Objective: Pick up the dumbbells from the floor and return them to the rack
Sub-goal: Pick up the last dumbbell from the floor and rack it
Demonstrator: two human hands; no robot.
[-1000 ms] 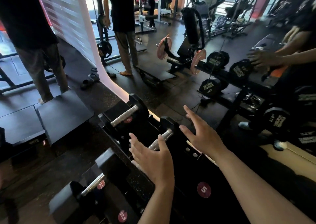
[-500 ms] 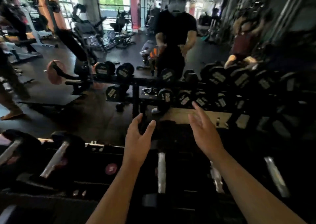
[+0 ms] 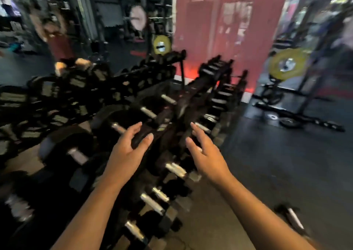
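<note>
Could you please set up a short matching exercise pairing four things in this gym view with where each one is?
Things:
1. left hand
2. right hand
3. dumbbell on the floor
4. yellow plate

Places:
A. lower right, on the dark floor
B. open, over the rack, on the right
C. far right, on a barbell stand
D. open, over the rack, on the left

Pairs: 1-D, 2-B, 3-A, 4-C

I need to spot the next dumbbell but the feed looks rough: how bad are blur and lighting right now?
Head view: heavy motion smear across the frame, and the dumbbell rack is dark with only the chrome handles catching light. Both empty hands, left hand and right hand, read fairly sharp. A dumbbell on the floor at lower right is streaked yet recognisable. The red wall glows brightly behind.
</note>
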